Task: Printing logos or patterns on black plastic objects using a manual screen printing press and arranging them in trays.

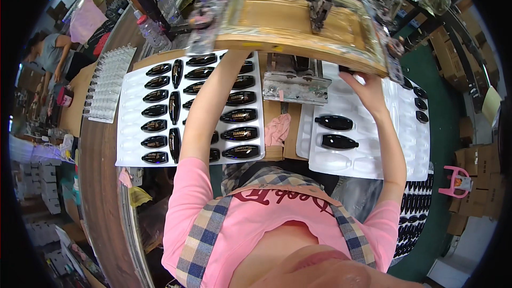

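A wooden-framed printing screen (298,50) spans the space above my work place. My left forearm reaches up over the left tray (125,152), and the hand disappears behind the screen's lower edge, so its fingers are hidden. My right hand (368,89) is at the far part of the right tray (368,168), thumb and fingers closed around a black bottle (348,69) that the screen partly covers. Two glossy black bottles without print, one of them nearer me (340,142), lie in that tray. Rows of black bottles with gold print (241,133) fill much of the left tray.
Below the screen sits a metal fixture (296,86), with a pink cloth (277,129) in front. A clear ribbed plastic tray (109,82) and a plastic bottle (152,33) stand at left. On the right are a pink stool (456,181) and cartons (482,173). Another person (53,53) is far left.
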Demonstrator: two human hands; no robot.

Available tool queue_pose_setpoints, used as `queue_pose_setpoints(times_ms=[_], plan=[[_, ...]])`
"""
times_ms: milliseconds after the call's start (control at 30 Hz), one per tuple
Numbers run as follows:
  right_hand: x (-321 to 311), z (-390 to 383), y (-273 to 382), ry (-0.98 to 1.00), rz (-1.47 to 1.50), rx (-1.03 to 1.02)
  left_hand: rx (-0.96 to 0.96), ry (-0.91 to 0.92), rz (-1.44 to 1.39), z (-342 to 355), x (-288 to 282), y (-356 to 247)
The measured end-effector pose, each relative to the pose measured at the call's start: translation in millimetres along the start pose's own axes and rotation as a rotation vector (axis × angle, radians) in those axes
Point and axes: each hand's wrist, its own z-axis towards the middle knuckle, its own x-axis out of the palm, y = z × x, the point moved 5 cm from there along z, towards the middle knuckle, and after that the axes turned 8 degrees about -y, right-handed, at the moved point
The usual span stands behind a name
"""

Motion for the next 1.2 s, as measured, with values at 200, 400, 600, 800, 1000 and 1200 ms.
queue_pose_setpoints(times_ms=[200,400,600,800,1000,1200], plan=[[72.6,20.1,11.1,0.159,-0.239,-0.091,-0.453,-0.124,-0.388,-33.5,-76.8,3.8],[75.1,6.8,20.2,0.262,-0.359,-0.168,-0.498,-0.412,0.040,-102.5,-248.5,42.5],[-9.7,-15.0,-20.9,-0.028,-0.381,-0.073,-0.552,-0.723,0.381,-150.8,-411.2,117.8],[-46.4,-37.9,-30.1,-0.126,-0.268,0.070,-0.755,-0.717,0.867,-152.9,-483.6,170.0],[-63.2,-59.3,-32.1,-0.203,-0.310,0.187,-0.803,-0.631,0.996,-143.9,-511.0,220.9],[-94.6,-79.0,-51.9,-0.234,-0.371,0.300,-0.690,-0.442,1.333,-138.9,-501.1,267.6]])
